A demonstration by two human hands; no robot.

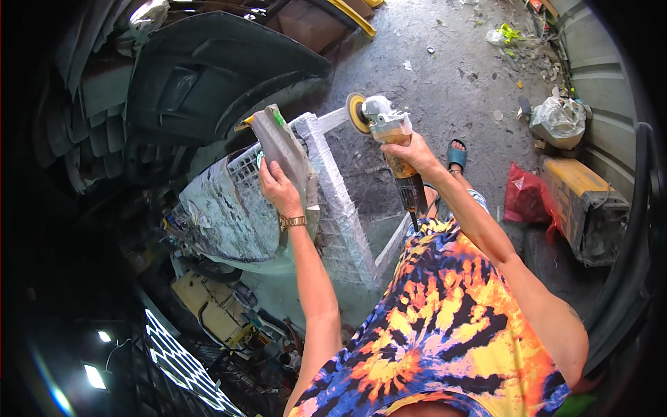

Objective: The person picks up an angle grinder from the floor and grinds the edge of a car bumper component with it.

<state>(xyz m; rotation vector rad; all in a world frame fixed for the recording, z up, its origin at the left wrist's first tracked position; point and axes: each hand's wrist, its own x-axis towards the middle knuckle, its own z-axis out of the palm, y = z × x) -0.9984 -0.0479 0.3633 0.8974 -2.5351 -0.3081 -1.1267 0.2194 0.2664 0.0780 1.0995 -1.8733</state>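
My right hand (408, 151) is wrapped around an angle grinder (399, 167), its cord trailing toward my body. The grinder's round yellow-brown disc (358, 112) faces left, apart from the workpiece. My left hand (281, 189) grips the edge of a grey curved panel piece (283, 147), a gold-coloured watch at the wrist. Green and yellow patches mark that piece's far end. Beneath it stands a work stand (337, 187) with a rough, whitish, wrapped frame. A small teal spot shows by my left fingertips; what it is I cannot tell.
A dark car bonnet (208, 76) leans at the far left. To the right are a stuffed white plastic bag (560, 122), a red bag (526, 194) and a yellow-and-black box-shaped machine (582, 205). Scraps litter the concrete floor (445, 76). Lit hexagonal lights (184, 361) show lower left.
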